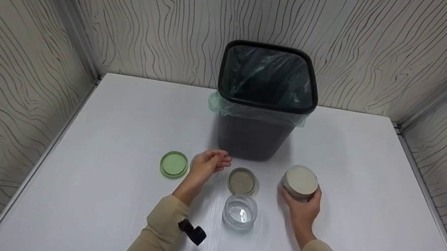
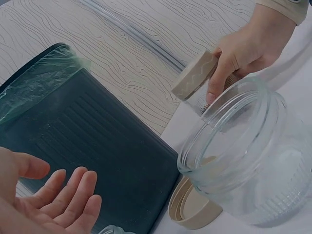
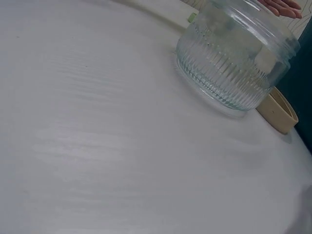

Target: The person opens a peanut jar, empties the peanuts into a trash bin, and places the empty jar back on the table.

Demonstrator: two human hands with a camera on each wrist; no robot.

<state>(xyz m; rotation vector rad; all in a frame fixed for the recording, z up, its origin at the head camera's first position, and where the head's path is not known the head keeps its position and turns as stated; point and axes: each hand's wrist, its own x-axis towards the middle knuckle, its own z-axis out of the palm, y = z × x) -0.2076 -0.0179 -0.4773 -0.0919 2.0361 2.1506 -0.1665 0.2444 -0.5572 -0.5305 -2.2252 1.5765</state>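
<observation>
My right hand [image 1: 305, 210] grips a glass jar with a beige lid [image 1: 301, 180] on it, to the right of the middle. In the left wrist view that jar's lid [image 2: 195, 75] shows a wavy line on its side. My left hand [image 1: 207, 165] hovers with loosely bent fingers and holds nothing, between a green lid [image 1: 174, 164] and a loose beige lid [image 1: 242, 181]. An open glass jar [image 1: 240, 211] stands just in front of the loose beige lid. A clear glass object [image 2: 115, 229] beside my left hand is mostly hidden.
A dark bin [image 1: 253, 136] with a black rim and a greenish plastic liner stands at the back of the white table [image 1: 110, 197]. Wood-grain patterned panels [image 1: 168, 19] rise behind the table and on both sides.
</observation>
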